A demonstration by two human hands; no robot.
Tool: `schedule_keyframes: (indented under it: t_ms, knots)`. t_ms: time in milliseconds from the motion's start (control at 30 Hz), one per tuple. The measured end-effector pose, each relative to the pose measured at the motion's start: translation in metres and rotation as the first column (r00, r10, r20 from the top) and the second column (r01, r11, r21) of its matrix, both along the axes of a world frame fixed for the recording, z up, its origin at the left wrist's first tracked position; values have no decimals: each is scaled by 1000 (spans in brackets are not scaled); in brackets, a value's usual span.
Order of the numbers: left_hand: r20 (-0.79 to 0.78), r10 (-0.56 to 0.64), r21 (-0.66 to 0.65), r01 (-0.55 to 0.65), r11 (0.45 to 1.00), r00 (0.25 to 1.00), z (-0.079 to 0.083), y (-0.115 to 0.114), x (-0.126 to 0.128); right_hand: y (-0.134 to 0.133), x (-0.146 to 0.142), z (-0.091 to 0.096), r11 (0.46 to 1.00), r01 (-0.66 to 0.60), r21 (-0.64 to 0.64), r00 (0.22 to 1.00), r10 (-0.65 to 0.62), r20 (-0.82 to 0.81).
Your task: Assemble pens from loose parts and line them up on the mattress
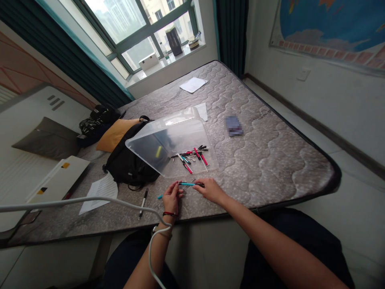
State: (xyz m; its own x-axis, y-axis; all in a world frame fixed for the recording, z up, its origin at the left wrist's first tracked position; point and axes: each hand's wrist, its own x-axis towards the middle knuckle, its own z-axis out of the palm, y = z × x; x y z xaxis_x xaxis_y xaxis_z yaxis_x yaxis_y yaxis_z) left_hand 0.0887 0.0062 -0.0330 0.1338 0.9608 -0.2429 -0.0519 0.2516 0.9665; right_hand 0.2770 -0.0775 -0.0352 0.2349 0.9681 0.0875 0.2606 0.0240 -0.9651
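A short turquoise piece (159, 197) shows just beside the left hand (171, 198), whether held or lying there I cannot tell. That hand's fingertips are closed on the left end of a slim pen (187, 184), turquoise along the barrel and black towards both ends, above the mattress (240, 176)'s near edge. The right hand (212, 190) pinches its black right end.

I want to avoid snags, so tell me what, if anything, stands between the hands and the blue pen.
Nothing visible does: the left hand and the right hand both hold the blue pen. The pale cable crosses the left forearm in this view, away from the pen.
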Motion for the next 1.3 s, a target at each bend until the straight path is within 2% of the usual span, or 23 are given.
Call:
schedule_keyframes:
  t_ms: [233, 467, 733, 900, 1000, 1133, 1300]
  knots:
    - [8, 7, -14, -7, 1000, 1000, 3, -1, 1, -2, -1, -5, 999, 42, -18, 973, -45, -227]
    - [12, -6, -37, 7, 999, 1000, 2, 0, 1, -3, -2, -1, 997, 32, -64, 950, -50, -308]
    - [100, -93, -72, 100, 992, 991, 2, 4, -6, -2, 1, 2, 989, 68, -130, 956, -102, -274]
    - [125, -22, -107, 35, 994, 992, -2, 6, -8, -2, 2, -2, 991, 87, -101, 969, -108, -222]
    - [137, 5, -117, 11, 993, 991, -4, 7, -9, -2, 3, -2, 992, 104, -75, 962, -120, -246]
    - [148, 26, -130, -6, 991, 989, -2, 7, -8, -2, 3, 1, 993, 56, -100, 934, -87, -346]
    - [148, 42, -145, -21, 989, 988, 1, 6, -7, -2, 4, 5, 986, 50, -162, 944, -99, -316]
